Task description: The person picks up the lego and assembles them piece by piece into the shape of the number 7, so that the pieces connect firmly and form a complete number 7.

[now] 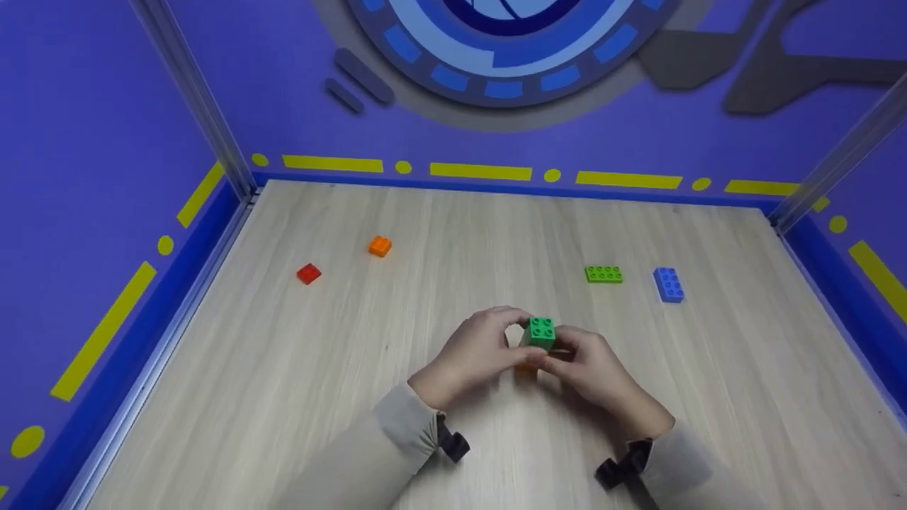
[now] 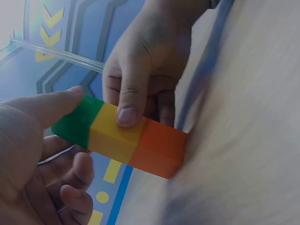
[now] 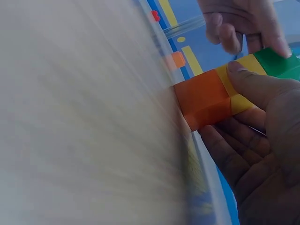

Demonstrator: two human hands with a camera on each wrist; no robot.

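Note:
A stack of three toy bricks stands upright between my hands: a green brick point(image 1: 542, 330) on top, a yellow brick point(image 2: 115, 133) in the middle and an orange brick point(image 2: 159, 149) at the bottom, down at the table. My left hand point(image 1: 480, 348) pinches the green brick between thumb and fingers, its other fingers curled loosely below. My right hand point(image 1: 592, 365) grips the stack lower down, thumb on the yellow brick point(image 3: 241, 101) and fingers behind. In the head view the hands hide most of the yellow and orange bricks.
On the wooden table point(image 1: 319, 411), a red brick point(image 1: 309, 274) and a small orange brick point(image 1: 380, 246) lie at the back left. A lime green brick point(image 1: 604, 274) and a blue brick point(image 1: 669, 285) lie to the right. Blue-purple walls point(image 1: 496, 152) enclose the back and sides.

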